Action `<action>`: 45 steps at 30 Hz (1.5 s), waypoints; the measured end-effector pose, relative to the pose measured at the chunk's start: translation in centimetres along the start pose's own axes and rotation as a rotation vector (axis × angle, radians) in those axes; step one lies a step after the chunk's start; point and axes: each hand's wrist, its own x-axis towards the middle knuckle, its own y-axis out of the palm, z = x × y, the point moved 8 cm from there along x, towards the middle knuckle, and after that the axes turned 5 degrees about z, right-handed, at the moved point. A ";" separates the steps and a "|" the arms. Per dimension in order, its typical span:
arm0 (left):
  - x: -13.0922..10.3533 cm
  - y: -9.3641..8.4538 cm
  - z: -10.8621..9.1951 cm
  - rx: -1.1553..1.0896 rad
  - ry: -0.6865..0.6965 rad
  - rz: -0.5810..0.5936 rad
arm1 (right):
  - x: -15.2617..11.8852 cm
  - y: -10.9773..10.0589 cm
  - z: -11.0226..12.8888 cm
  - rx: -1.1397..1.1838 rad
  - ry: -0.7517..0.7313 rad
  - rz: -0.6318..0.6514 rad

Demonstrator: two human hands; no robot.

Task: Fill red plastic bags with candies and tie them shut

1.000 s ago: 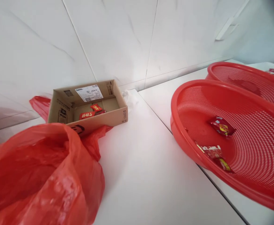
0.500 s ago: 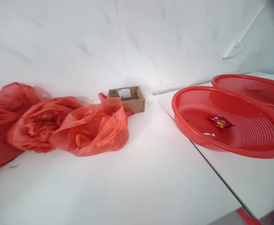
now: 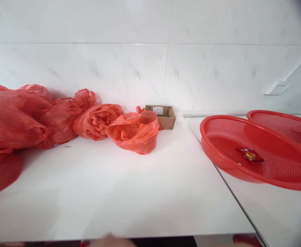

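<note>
At the bottom edge, in front of the white table (image 3: pixel 145 199), a blurred bit of my left hand (image 3: pixel 113 241) shows; its fingers cannot be made out. Farther right, a thin, smeared sliver that looks like my right hand (image 3: pixel 239 244) barely enters the picture. Neither is seen touching anything on the tabletop. An open red plastic bag (image 3: pixel 142 137) slumps on the table beyond my left hand. To the right stands a round red plastic colander basket (image 3: pixel 225 163), tilted in view, with a small dark red packet (image 3: pixel 251 155) inside.
Several bulging red plastic bags (image 3: pixel 14 116) line the left side against the tiled wall (image 3: pixel 145 68). Behind the open bag sits a small cardboard box (image 3: pixel 167 122). A second red basket (image 3: pixel 276 118) is at the back right, below a wall socket (image 3: pixel 278 87). A seam divides the tabletops.
The view has levelled and swung left, so the bags and basket appear farther right and more bags show at left. Blurred hands have come in at the bottom edge.
</note>
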 end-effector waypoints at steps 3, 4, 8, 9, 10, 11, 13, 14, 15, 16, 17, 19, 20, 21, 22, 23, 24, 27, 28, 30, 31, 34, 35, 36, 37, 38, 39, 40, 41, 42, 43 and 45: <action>3.5 -2.1 -3.4 -0.166 0.072 -0.087 | 5.0 -2.3 6.6 -0.016 -0.221 0.056; 4.9 -2.7 -4.4 -0.255 0.089 -0.131 | 7.2 -2.9 9.0 -0.019 -0.294 0.059; 10.6 -2.3 -6.4 -0.567 0.029 -0.198 | 15.8 -5.3 17.0 -0.372 -0.506 -0.308; 11.8 -2.0 -6.8 -0.540 0.041 -0.203 | 17.9 -5.1 17.4 -0.415 -0.473 -0.327; 12.8 -1.9 -7.0 -0.520 0.051 -0.211 | 19.5 -4.7 17.3 -0.450 -0.447 -0.326; 13.6 -1.9 -7.1 -0.501 0.061 -0.222 | 20.9 -3.9 16.6 -0.483 -0.417 -0.304; 14.9 -2.1 -6.8 -0.464 0.073 -0.239 | 22.6 -2.1 14.3 -0.530 -0.382 -0.229; 15.4 -2.2 -6.5 -0.447 0.077 -0.240 | 23.0 -1.2 12.9 -0.550 -0.369 -0.193; 15.9 -2.3 -6.2 -0.432 0.082 -0.237 | 23.2 -0.5 11.6 -0.562 -0.359 -0.163; 16.2 -2.3 -5.8 -0.419 0.086 -0.231 | 23.3 0.0 10.4 -0.565 -0.351 -0.143; 16.5 -2.3 -5.4 -0.410 0.091 -0.224 | 23.4 0.3 9.4 -0.559 -0.344 -0.132; 16.9 -2.2 -4.7 -0.400 0.100 -0.209 | 23.5 0.3 8.4 -0.523 -0.340 -0.129; 17.0 -2.2 -4.4 -0.398 0.106 -0.203 | 23.6 0.1 8.3 -0.492 -0.343 -0.133; 17.0 -2.2 -4.2 -0.399 0.115 -0.199 | 23.7 -0.2 8.4 -0.453 -0.351 -0.144; 17.0 -2.3 -4.1 -0.405 0.126 -0.196 | 23.8 -0.7 8.8 -0.402 -0.364 -0.166; 16.9 -2.4 -4.1 -0.417 0.139 -0.194 | 23.8 -1.5 9.4 -0.339 -0.382 -0.206; 16.9 -2.6 -4.1 -0.435 0.154 -0.194 | 23.7 -2.6 10.1 -0.264 -0.404 -0.264; 16.6 -3.9 -4.1 -0.525 0.188 -0.217 | 22.7 -7.0 11.9 0.011 -0.472 -0.493; 16.5 -4.5 -4.1 -0.562 0.196 -0.237 | 22.1 -8.5 12.3 0.108 -0.489 -0.562; 16.2 -5.8 -4.1 -0.641 0.212 -0.295 | 20.8 -11.3 12.8 0.284 -0.515 -0.665; 16.0 -6.4 -4.1 -0.679 0.222 -0.328 | 20.1 -12.4 12.9 0.349 -0.524 -0.703; 15.6 -7.3 -4.3 -0.763 0.253 -0.394 | 17.9 -14.7 12.4 0.619 -0.582 -0.790; 15.6 -7.2 -4.4 -0.778 0.261 -0.398 | 17.3 -15.0 12.0 0.739 -0.612 -0.804; 15.6 -7.1 -4.6 -0.786 0.267 -0.395 | 16.9 -15.3 11.6 0.860 -0.640 -0.809; 15.6 -6.9 -4.7 -0.789 0.271 -0.391 | 16.6 -15.5 11.2 0.969 -0.661 -0.812; 15.6 -6.7 -4.8 -0.790 0.273 -0.393 | 16.4 -15.8 10.9 1.052 -0.673 -0.816; 15.6 -6.7 -4.8 -0.792 0.274 -0.402 | 16.3 -16.2 10.6 1.103 -0.675 -0.827; 15.6 -6.8 -4.8 -0.795 0.276 -0.420 | 16.0 -16.7 10.4 1.144 -0.673 -0.849; 15.5 -7.0 -4.7 -0.800 0.280 -0.444 | 15.7 -17.4 10.2 1.179 -0.674 -0.876; 15.4 -7.3 -4.5 -0.810 0.287 -0.471 | 15.3 -18.2 10.0 1.206 -0.681 -0.908; 15.2 -7.7 -4.3 -0.823 0.297 -0.502 | 14.7 -19.0 10.0 1.223 -0.698 -0.936; 14.9 -8.6 -3.9 -0.853 0.320 -0.565 | 13.0 -20.7 10.2 1.235 -0.756 -0.980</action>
